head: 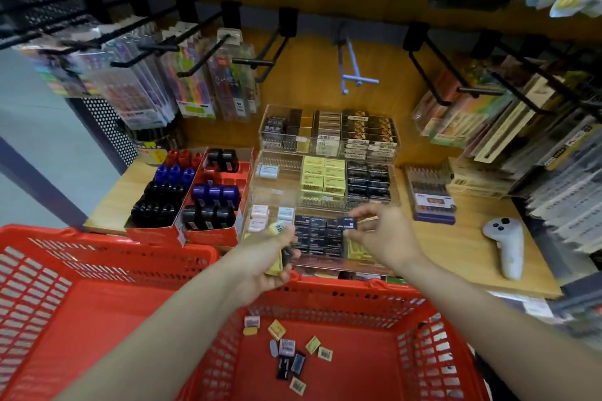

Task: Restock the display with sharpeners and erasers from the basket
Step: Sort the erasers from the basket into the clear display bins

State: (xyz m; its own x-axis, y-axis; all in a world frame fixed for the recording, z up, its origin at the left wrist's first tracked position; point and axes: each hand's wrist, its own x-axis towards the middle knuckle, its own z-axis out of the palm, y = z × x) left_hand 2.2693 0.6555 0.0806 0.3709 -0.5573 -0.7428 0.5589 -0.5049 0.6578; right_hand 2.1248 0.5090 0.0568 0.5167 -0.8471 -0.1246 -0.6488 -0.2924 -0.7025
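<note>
Red basket (81, 319) closest to camera, loose erasers (286, 352) scattered on its floor near the far wall. Left hand (270, 257) above the basket's far rim, grip curled round a small stack of erasers, yellow and dark ones visible. Right hand (381, 231) over the front tier of the clear acrylic display (325, 179), grip pinching one black eraser (347, 223) just above the row of black ones. Sharpeners (189, 189) sit in red cardboard trays left of the display on the wooden counter (472, 238). White controller (508, 244) lies to the right.
</note>
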